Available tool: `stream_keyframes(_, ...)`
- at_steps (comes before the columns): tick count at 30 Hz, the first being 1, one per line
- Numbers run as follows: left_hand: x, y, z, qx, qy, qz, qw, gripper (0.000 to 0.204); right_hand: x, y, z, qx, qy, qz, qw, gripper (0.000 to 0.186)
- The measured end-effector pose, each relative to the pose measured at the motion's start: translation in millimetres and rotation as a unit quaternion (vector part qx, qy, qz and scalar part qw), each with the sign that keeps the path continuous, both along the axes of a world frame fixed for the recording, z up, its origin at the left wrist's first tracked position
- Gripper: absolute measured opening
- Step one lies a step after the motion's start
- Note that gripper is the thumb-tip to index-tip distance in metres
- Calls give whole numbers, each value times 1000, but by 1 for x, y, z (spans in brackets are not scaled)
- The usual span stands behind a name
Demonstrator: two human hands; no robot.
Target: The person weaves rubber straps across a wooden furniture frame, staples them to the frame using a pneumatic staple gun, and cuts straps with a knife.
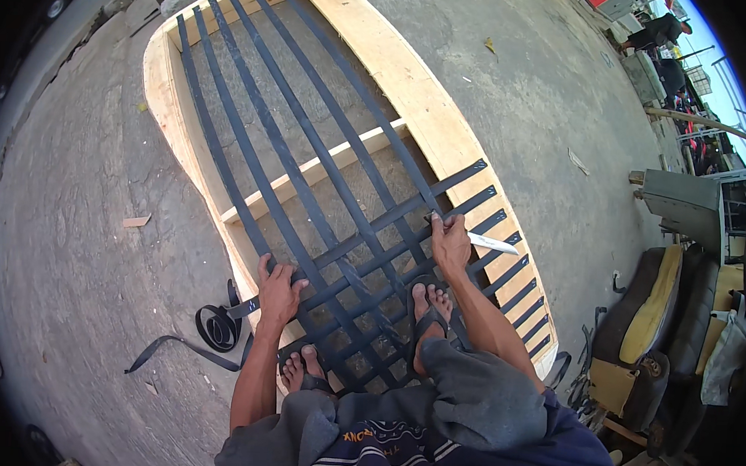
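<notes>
A wooden furniture frame (pixel 435 101) lies on the ground, strung with long black webbing straps (pixel 310 141). Shorter cross straps (pixel 467 204) weave through them at the near end, their ends fastened on the right rail. My left hand (pixel 278 294) rests on the webbing by the left rail, fingers apart. At the right side, my right hand (pixel 450 244) is closed, fingertips at a crossing of straps. What looks like a knife, its pale pointed blade (pixel 495 244) sticking out toward the right rail, is in that hand; its handle is mostly hidden.
A loose coil of black strap (pixel 218 328) trails on the ground at the left. A wooden crossbar (pixel 308 175) spans the frame. My sandaled feet (pixel 431 308) stand among the near straps. Dark cushioned seats (pixel 638 323), a grey cabinet (pixel 685 207) and a person (pixel 660 33) are at the right.
</notes>
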State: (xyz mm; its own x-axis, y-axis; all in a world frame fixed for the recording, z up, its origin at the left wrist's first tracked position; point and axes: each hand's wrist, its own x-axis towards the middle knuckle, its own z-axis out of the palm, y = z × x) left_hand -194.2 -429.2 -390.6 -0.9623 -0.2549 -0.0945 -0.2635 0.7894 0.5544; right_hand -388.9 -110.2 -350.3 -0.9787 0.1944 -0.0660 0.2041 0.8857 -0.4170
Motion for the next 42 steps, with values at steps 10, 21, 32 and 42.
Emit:
stream_keyframes(10, -1, -2, 4, 1, 25, 28, 999, 25, 29, 59, -42, -132, -115, -115, 978, 35)
stream_keyframes(21, 37, -20, -1, 66, 104, 147, 981, 36, -33, 7, 132, 187, -241, 477, 824, 23)
stream_keyframes(32, 134, -115, 25, 194, -179, 148, 953, 29, 27, -196, 205, -91, -239, 466, 847, 58)
stream_keyframes(42, 135, -81, 35, 95, -128, 231, 960, 25, 183, -198, 24, -216, -505, 325, 770, 51)
